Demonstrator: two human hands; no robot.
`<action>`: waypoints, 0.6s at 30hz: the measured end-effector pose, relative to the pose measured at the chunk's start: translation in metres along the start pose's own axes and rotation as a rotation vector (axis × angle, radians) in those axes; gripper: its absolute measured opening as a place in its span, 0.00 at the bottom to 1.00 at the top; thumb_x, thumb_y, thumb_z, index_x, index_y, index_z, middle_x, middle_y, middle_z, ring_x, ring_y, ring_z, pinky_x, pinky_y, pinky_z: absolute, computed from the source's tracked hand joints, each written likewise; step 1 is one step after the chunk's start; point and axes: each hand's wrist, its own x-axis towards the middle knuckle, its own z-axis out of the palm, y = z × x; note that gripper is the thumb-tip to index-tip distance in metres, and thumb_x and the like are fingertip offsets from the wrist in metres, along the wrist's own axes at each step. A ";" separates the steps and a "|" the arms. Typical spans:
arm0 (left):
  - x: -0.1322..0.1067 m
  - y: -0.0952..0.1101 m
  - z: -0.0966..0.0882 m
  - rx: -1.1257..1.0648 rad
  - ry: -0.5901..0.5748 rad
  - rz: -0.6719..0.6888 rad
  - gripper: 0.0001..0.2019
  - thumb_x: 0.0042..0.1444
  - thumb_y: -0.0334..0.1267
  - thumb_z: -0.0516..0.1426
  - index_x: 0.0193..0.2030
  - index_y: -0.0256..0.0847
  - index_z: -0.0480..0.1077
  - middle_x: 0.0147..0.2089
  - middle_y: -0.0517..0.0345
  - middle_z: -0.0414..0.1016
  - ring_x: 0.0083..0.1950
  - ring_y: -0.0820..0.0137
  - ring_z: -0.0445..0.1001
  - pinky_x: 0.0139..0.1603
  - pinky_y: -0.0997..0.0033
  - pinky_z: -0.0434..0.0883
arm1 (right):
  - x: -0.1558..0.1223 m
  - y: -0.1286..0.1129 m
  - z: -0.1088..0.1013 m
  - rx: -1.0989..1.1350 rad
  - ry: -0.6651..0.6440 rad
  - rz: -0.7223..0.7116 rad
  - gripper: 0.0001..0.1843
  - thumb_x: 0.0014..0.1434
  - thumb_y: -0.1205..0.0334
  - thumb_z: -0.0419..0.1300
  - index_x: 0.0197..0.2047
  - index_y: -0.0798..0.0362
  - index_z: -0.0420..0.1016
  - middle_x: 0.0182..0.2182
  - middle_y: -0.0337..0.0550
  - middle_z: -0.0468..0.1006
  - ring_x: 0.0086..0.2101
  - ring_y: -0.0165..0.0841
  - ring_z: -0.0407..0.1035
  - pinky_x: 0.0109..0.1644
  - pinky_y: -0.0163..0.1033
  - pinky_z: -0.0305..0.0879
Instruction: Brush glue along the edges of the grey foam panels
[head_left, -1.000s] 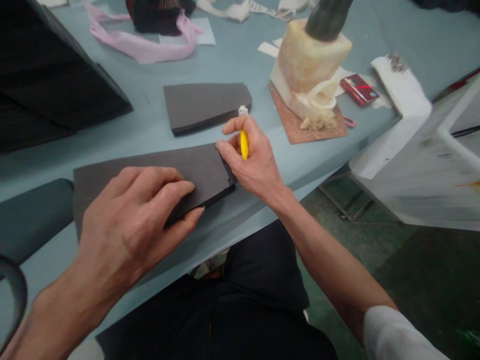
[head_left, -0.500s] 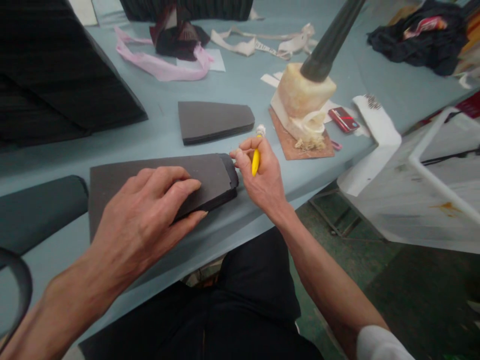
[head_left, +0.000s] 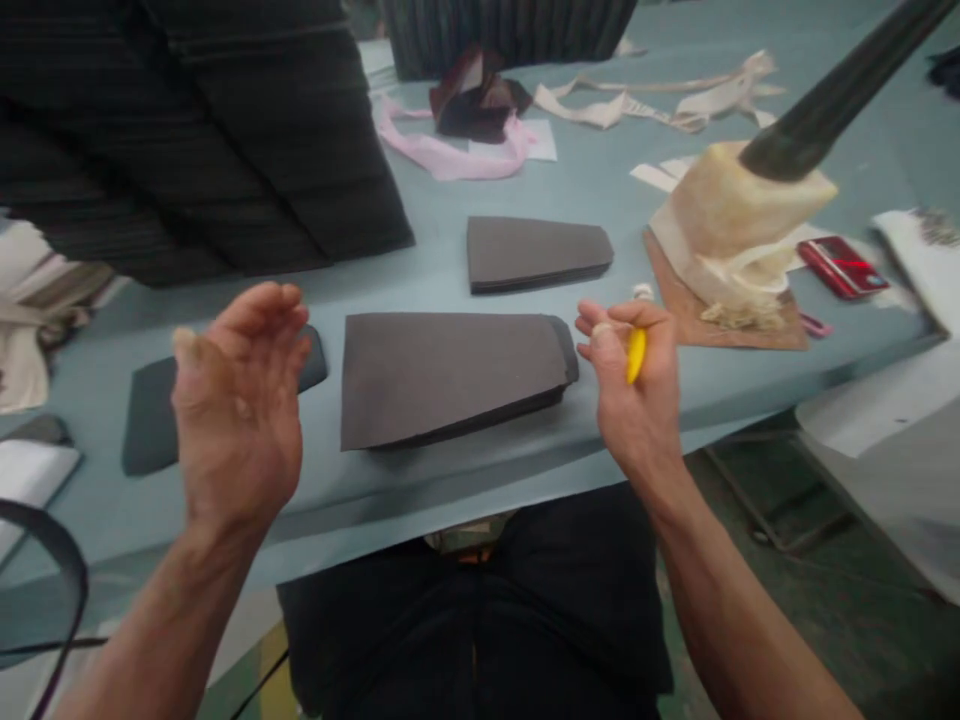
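My left hand (head_left: 240, 410) is raised above the table to the left, palm up and fingers apart, holding nothing. Behind it lies a dark green-grey flat piece (head_left: 146, 425), partly hidden. In front of me a stack of dark grey tapered sheets (head_left: 450, 375) rests on the table, its narrow end to the right. Just off that end, my right hand (head_left: 641, 390) is closed on a slim yellow tool (head_left: 637, 355) with a whitish end; its working tip cannot be made out. A smaller stack of grey tapered sheets (head_left: 536, 255) lies farther back.
Tall stacks of black sheets (head_left: 225, 150) stand at the back left. At right, a pale block (head_left: 731, 215) with a dark rod in it sits on a brown board (head_left: 742, 335), beside a red box (head_left: 844, 267). Pink cloth (head_left: 450, 160) and whitish strips (head_left: 600, 108) lie behind.
My left hand has let go of the larger stack and lifted to the left, turning palm up. My right hand still holds the yellow tool near the stack's narrow end. The view has swung left.
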 end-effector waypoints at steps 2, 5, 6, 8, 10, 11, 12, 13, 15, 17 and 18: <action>-0.006 -0.014 -0.007 -0.068 0.040 -0.064 0.40 0.62 0.81 0.55 0.62 0.51 0.82 0.74 0.51 0.78 0.80 0.45 0.69 0.87 0.34 0.58 | -0.006 0.005 0.007 0.058 0.054 -0.028 0.23 0.73 0.35 0.62 0.56 0.43 0.67 0.64 0.53 0.83 0.64 0.46 0.81 0.73 0.66 0.74; -0.022 -0.032 -0.003 -0.162 0.040 -0.161 0.42 0.60 0.83 0.56 0.63 0.54 0.82 0.76 0.52 0.77 0.84 0.47 0.65 0.89 0.37 0.54 | -0.012 0.011 0.017 0.104 0.111 -0.014 0.22 0.74 0.36 0.61 0.58 0.42 0.66 0.67 0.53 0.81 0.68 0.46 0.77 0.77 0.69 0.67; -0.027 -0.036 0.001 -0.192 0.039 -0.186 0.42 0.60 0.83 0.56 0.63 0.54 0.82 0.77 0.53 0.76 0.85 0.48 0.64 0.90 0.38 0.54 | -0.013 0.013 0.019 0.115 0.109 -0.001 0.22 0.74 0.37 0.61 0.59 0.42 0.67 0.67 0.53 0.81 0.69 0.46 0.77 0.78 0.69 0.66; -0.037 -0.041 0.012 -0.251 0.039 -0.221 0.42 0.61 0.83 0.55 0.65 0.55 0.82 0.78 0.54 0.75 0.85 0.50 0.64 0.90 0.40 0.54 | -0.014 0.015 0.023 0.134 0.091 -0.007 0.22 0.75 0.38 0.61 0.60 0.42 0.67 0.68 0.52 0.81 0.69 0.44 0.77 0.80 0.67 0.64; -0.044 -0.042 0.021 -0.288 0.036 -0.235 0.43 0.61 0.83 0.55 0.67 0.54 0.81 0.78 0.54 0.75 0.84 0.50 0.65 0.89 0.41 0.59 | -0.015 0.015 0.027 0.117 0.074 -0.058 0.21 0.76 0.40 0.60 0.61 0.43 0.68 0.67 0.51 0.81 0.68 0.44 0.77 0.80 0.66 0.64; -0.046 -0.043 0.025 -0.291 0.034 -0.234 0.44 0.61 0.84 0.55 0.67 0.54 0.80 0.78 0.54 0.76 0.83 0.49 0.67 0.87 0.42 0.62 | -0.015 0.015 0.028 0.090 0.073 -0.086 0.20 0.76 0.41 0.59 0.62 0.43 0.69 0.67 0.51 0.81 0.68 0.44 0.77 0.80 0.66 0.64; -0.046 -0.043 0.028 -0.290 0.033 -0.236 0.44 0.61 0.84 0.55 0.68 0.53 0.80 0.77 0.53 0.76 0.83 0.48 0.68 0.86 0.43 0.65 | -0.015 0.015 0.029 0.056 0.074 -0.106 0.20 0.77 0.41 0.58 0.62 0.43 0.69 0.67 0.51 0.81 0.68 0.44 0.77 0.79 0.66 0.65; -0.047 -0.044 0.029 -0.286 0.034 -0.238 0.45 0.61 0.84 0.55 0.69 0.53 0.79 0.76 0.52 0.77 0.82 0.48 0.69 0.85 0.43 0.67 | -0.015 0.014 0.031 0.022 0.073 -0.118 0.19 0.77 0.42 0.57 0.62 0.43 0.70 0.66 0.52 0.81 0.68 0.44 0.77 0.79 0.66 0.65; -0.046 -0.046 0.031 -0.273 0.036 -0.241 0.46 0.62 0.84 0.54 0.70 0.52 0.78 0.75 0.50 0.79 0.81 0.48 0.71 0.84 0.44 0.69 | -0.015 0.013 0.032 -0.020 0.071 -0.128 0.20 0.77 0.42 0.56 0.62 0.43 0.70 0.66 0.52 0.81 0.68 0.44 0.76 0.78 0.67 0.65; -0.045 -0.050 0.030 -0.275 0.034 -0.236 0.45 0.63 0.83 0.52 0.71 0.52 0.78 0.75 0.51 0.79 0.81 0.49 0.71 0.84 0.44 0.68 | -0.015 0.014 0.034 -0.025 0.066 -0.129 0.20 0.77 0.41 0.56 0.62 0.43 0.68 0.67 0.53 0.80 0.70 0.43 0.75 0.79 0.67 0.64; -0.045 -0.053 0.029 -0.254 0.033 -0.210 0.44 0.65 0.82 0.51 0.71 0.52 0.78 0.75 0.52 0.78 0.81 0.50 0.71 0.85 0.45 0.66 | -0.015 0.015 0.035 -0.023 0.060 -0.128 0.20 0.77 0.41 0.56 0.62 0.43 0.67 0.68 0.53 0.80 0.70 0.43 0.74 0.79 0.68 0.64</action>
